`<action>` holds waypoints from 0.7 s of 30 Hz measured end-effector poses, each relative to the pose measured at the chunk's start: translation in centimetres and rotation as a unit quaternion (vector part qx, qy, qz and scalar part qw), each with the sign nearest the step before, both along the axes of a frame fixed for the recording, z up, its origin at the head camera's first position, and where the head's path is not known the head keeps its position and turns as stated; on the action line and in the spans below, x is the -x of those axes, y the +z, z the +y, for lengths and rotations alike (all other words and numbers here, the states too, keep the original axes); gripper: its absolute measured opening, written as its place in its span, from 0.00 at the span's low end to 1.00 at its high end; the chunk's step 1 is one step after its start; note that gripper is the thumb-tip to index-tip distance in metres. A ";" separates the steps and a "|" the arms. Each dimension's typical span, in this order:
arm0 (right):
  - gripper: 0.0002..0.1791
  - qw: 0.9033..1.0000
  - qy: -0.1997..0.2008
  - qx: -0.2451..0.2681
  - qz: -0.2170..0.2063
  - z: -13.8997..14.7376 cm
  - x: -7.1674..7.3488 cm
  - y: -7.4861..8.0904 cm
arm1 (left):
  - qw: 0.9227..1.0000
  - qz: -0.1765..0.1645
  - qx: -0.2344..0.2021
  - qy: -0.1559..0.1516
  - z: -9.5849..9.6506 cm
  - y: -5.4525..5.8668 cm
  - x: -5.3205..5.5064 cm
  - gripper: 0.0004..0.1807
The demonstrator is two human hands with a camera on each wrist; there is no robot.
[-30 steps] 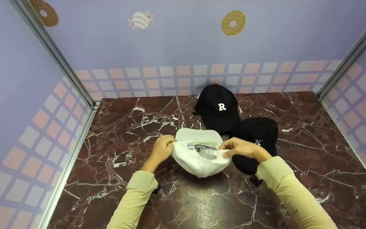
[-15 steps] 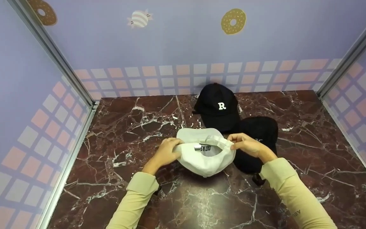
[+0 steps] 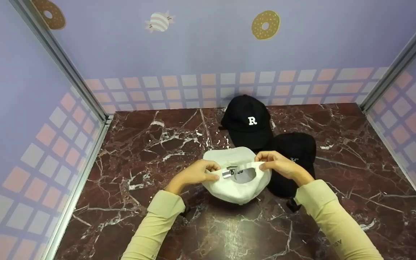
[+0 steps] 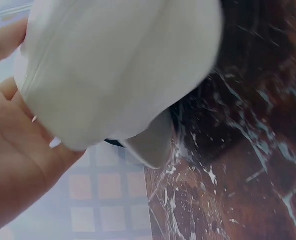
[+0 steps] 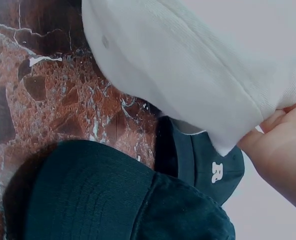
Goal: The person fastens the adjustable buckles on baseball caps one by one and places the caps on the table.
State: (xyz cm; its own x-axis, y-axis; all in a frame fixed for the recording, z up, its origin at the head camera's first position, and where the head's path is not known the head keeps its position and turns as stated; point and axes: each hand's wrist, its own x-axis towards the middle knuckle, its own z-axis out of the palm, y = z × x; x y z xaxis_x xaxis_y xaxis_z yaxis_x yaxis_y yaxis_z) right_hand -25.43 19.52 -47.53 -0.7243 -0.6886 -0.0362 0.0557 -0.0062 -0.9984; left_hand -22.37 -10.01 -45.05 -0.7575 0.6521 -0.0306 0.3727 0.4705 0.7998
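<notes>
A white baseball cap is held between both hands, its back opening facing up and its brim pointing away. Dark lettering shows inside through the opening. The left hand pinches the cap's back edge beside a silver buckle on the strap. On the other side, the right hand pinches the back edge where the strap meets the cap. In the left wrist view the white crown hangs over the marble surface, with the left palm beside it.
A black cap with a white R stands against the back wall. Another black cap lies close by, partly behind the right hand. The dark red marble table is bounded by patterned lilac walls with metal corner rails.
The left hand has shifted right along the cap's back edge to the buckle. The cap has moved slightly right and turned, and its strap, raised in a loop half a second ago, lies flatter.
</notes>
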 end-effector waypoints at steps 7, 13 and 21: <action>0.07 1.000 -0.019 0.007 0.018 0.1 0.0 0.1 | 0.987 -0.124 -0.094 -0.046 -0.5 -0.7 0.3 0.11; 0.15 0.999 -0.020 0.048 0.014 0.0 -0.2 0.8 | 0.983 -0.156 -0.098 -0.021 -0.4 -0.6 0.3 0.12; 0.22 0.998 0.041 0.049 0.007 -0.5 -0.6 1.9 | 0.986 -0.150 -0.077 -0.001 0.2 -0.5 0.6 0.12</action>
